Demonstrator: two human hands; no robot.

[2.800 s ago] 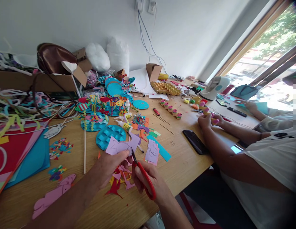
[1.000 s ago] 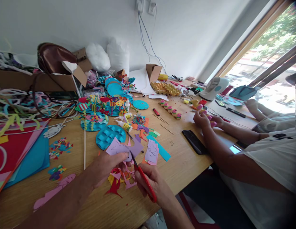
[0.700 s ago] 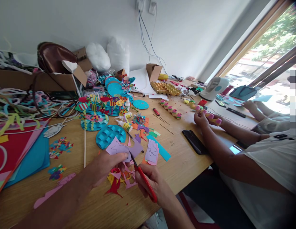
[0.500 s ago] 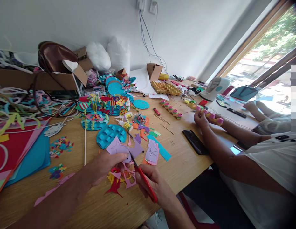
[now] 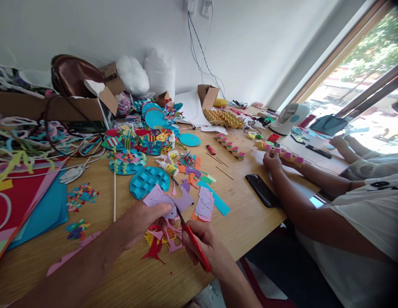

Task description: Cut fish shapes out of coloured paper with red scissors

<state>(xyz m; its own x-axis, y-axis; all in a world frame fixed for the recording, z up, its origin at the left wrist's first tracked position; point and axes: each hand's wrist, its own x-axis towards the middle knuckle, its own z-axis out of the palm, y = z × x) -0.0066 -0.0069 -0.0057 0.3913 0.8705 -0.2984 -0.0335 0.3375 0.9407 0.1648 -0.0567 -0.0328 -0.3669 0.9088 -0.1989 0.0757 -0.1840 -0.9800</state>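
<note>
At the cluttered bench (image 5: 250,222), my left hand (image 5: 142,220) pinches a lilac paper cutout (image 5: 162,199) between its fingers while my right hand (image 5: 208,252), fingers clenched, holds red scissors (image 5: 196,249) against its edge.

Left hand (image 5: 143,221): being held palm down, with thumb and fingertips being pressed together in a pinch at its far end. Left forearm (image 5: 73,273): being extended bare from the lower left corner. Right hand (image 5: 205,249): being held curled, with fingers being closed in a grip, just beside the left. Right forearm (image 5: 237,291): being angled up from the bottom edge.
</note>
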